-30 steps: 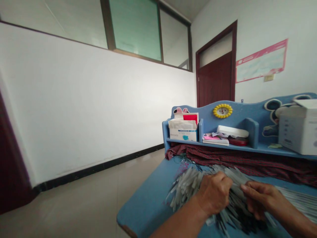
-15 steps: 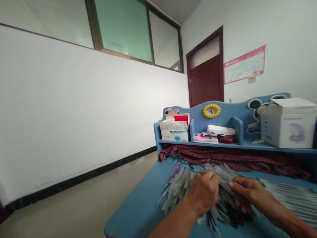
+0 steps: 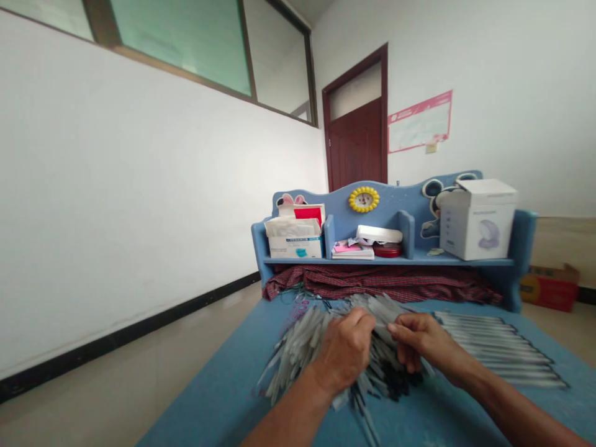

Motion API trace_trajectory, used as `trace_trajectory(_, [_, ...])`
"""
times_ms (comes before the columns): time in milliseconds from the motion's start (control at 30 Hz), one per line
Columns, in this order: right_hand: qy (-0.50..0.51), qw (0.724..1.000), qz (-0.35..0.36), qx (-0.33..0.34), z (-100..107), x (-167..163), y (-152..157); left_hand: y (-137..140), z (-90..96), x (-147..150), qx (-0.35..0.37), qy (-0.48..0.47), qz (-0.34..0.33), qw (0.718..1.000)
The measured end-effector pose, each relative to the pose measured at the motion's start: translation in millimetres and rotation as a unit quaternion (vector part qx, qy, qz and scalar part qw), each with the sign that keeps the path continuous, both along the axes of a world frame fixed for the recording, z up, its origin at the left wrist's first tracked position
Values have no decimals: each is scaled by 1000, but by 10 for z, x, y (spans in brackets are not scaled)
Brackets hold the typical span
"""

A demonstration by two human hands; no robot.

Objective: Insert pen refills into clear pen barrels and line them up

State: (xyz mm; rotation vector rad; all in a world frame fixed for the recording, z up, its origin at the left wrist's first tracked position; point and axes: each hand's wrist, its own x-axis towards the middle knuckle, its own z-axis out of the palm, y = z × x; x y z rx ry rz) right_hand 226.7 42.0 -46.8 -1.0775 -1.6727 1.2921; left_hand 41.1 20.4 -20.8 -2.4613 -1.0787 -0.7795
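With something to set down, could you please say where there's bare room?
The flat blue tabletop is bare left of the loose pile of thin grey strips, and between pile and right forearm. It's crowded beneath the left hand, right hand and row of slender grey strips.

The single head-worn camera looks forward and down across the blue desk (image 3: 428, 419), probably from close by.

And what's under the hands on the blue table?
Below the left hand and right hand lies a pile of thin greyish strips on the blue table. What the hands cover, and the tabletop beneath the pile, can't be seen.
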Motion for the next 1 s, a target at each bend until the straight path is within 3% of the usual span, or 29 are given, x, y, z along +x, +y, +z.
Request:
trace_trajectory(433, [24,1000,-15,-12,64,42,33,89,-59,24,44,-59,-53,996])
trace_trajectory(733, [37,999,-33,-8,145,102,45,99,-45,89,36,-91,-83,992])
trace_trajectory(1000, [58,995,-79,-3,196,531,253,166,1,36,62,-109,-55,991])
